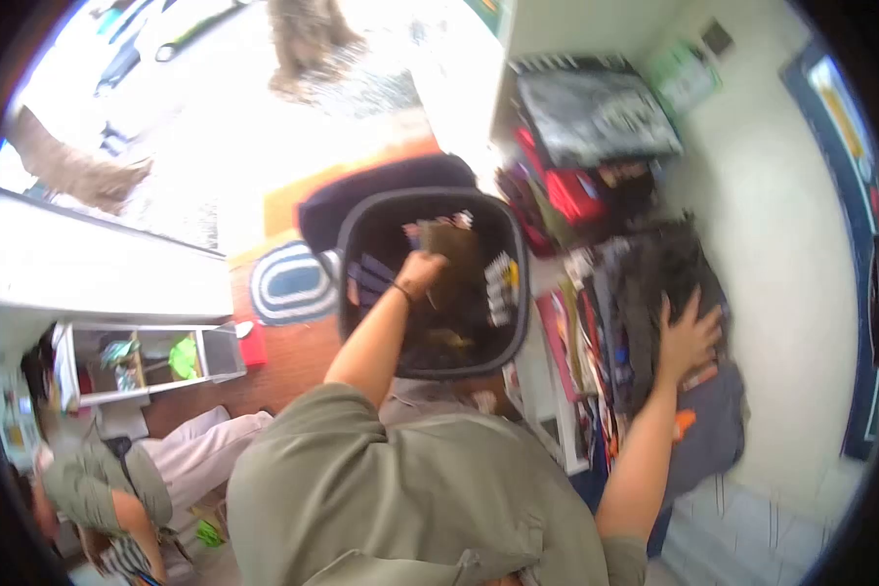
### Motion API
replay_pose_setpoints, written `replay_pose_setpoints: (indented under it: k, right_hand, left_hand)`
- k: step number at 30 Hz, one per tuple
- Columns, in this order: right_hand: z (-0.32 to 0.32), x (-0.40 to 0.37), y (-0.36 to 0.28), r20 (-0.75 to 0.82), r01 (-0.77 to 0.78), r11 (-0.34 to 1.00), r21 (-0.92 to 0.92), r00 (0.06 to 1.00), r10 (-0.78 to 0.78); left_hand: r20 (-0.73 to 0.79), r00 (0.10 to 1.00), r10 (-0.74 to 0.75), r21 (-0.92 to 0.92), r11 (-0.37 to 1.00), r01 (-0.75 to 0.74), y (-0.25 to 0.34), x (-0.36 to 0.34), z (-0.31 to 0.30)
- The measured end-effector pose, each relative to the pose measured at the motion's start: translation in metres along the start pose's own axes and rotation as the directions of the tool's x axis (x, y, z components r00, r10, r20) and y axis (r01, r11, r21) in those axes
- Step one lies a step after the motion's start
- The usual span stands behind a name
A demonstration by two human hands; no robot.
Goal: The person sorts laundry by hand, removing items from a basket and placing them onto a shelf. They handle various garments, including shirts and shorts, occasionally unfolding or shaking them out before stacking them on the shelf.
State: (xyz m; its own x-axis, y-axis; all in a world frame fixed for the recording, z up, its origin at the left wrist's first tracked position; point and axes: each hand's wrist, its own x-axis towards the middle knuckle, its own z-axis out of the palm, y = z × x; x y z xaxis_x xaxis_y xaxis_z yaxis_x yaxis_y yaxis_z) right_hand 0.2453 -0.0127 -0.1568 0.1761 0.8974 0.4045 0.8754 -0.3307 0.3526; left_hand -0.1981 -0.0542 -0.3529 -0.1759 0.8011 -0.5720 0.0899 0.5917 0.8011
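Left hand (422, 274) in a black laundry basket (520, 283), right hand (690, 338) on dark folded clothes (645, 278).
The left fingers close on an olive-brown cloth (451, 256), which is inside the basket above other garments; the right hand lies flat, fingers spread, on the dark pile, with a grey cloth (708, 430) just beside it and a blue-and-white oval rug (293, 282) on the floor left of the basket.
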Motion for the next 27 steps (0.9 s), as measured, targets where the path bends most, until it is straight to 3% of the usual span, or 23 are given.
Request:
replay_pose_setpoints:
  k: [2, 4, 5, 8, 11, 12, 13, 14, 15, 17, 19, 21, 23, 24, 25, 26, 27]
  right_hand:
    - [0.002, -0.002, -0.001, 0.029, -0.03, 1.0, 0.009, 0.999, 0.03]
    - [-0.011, 0.001, -0.002, 0.278, -0.128, 0.976, 0.178, 0.958, 0.075]
    - [-0.015, 0.003, 0.0, 0.319, -0.143, 0.961, 0.235, 0.946, 0.063]
    - [-0.05, 0.007, 0.005, 0.464, -0.254, 0.894, 0.369, 0.884, 0.06]
    - [-0.079, 0.002, 0.018, 0.256, -0.103, 0.776, 0.622, 0.964, -0.077]
    - [-0.101, 0.001, 0.025, 0.191, -0.022, 0.62, 0.784, 0.96, -0.207]
    - [-0.115, -0.004, 0.027, 0.191, -0.113, 0.271, 0.956, 0.94, -0.282]
    - [-0.125, -0.008, 0.029, 0.157, -0.209, -0.116, 0.971, 0.924, -0.348]
    - [-0.137, -0.012, 0.03, 0.094, -0.292, -0.479, 0.828, 0.914, -0.394]
    - [-0.185, -0.015, 0.041, 0.06, -0.244, -0.562, 0.791, 0.944, -0.326]
    - [-0.199, -0.006, 0.047, 0.08, -0.178, -0.584, 0.792, 0.979, -0.19]
    - [-0.189, 0.001, 0.056, 0.155, -0.113, -0.518, 0.848, 0.987, 0.04]
    - [-0.159, -0.004, 0.059, 0.262, -0.158, -0.484, 0.861, 0.952, 0.156]
    - [-0.13, -0.008, 0.062, 0.285, -0.227, -0.281, 0.933, 0.941, 0.185]
    - [-0.075, -0.014, 0.064, 0.25, -0.237, -0.091, 0.967, 0.952, 0.179]
    - [-0.058, -0.027, 0.061, 0.417, -0.417, -0.014, 0.909, 0.905, 0.086]
    - [-0.041, -0.04, 0.056, 0.507, -0.505, -0.05, 0.861, 0.862, 0.027]
  left_hand:
    - [0.011, 0.979, 0.205, -0.013, 0.979, -0.205, 0.048, -0.048, -0.014]
    - [0.05, 0.902, 0.428, -0.16, 0.895, -0.416, 0.095, -0.089, -0.02]
    - [0.082, 0.845, 0.528, -0.271, 0.828, -0.491, 0.12, -0.108, -0.022]
    - [0.194, 0.754, 0.628, -0.329, 0.765, -0.553, 0.188, -0.154, -0.023]
    - [0.343, 0.597, 0.726, -0.272, 0.684, -0.677, 0.253, -0.189, -0.006]
    - [0.377, 0.546, 0.749, -0.236, 0.647, -0.725, 0.275, -0.201, 0.005]
    - [0.39, 0.481, 0.785, -0.329, 0.607, -0.723, 0.294, -0.21, 0.021]
    - [0.399, 0.414, 0.818, -0.422, 0.565, -0.709, 0.313, -0.217, 0.038]
    - [0.404, 0.371, 0.836, -0.443, 0.533, -0.721, 0.333, -0.223, 0.055]
    - [0.434, 0.327, 0.84, -0.419, 0.509, -0.752, 0.367, -0.228, 0.085]
    - [0.485, 0.324, 0.812, -0.334, 0.514, -0.79, 0.397, -0.222, 0.112]
    - [0.477, 0.405, 0.78, -0.193, 0.542, -0.818, 0.411, -0.189, 0.146]
    - [0.431, 0.502, 0.75, 0.004, 0.555, -0.832, 0.398, -0.14, 0.189]
    - [0.556, 0.591, 0.584, 0.008, 0.707, -0.707, 0.385, -0.14, 0.192]
    - [0.607, 0.657, 0.447, 0.138, 0.755, -0.642, 0.364, -0.127, 0.199]
    - [0.642, 0.706, 0.299, 0.276, 0.769, -0.576, 0.343, -0.114, 0.207]
    - [0.673, 0.621, 0.402, 0.293, 0.626, -0.723, 0.32, -0.079, 0.218]
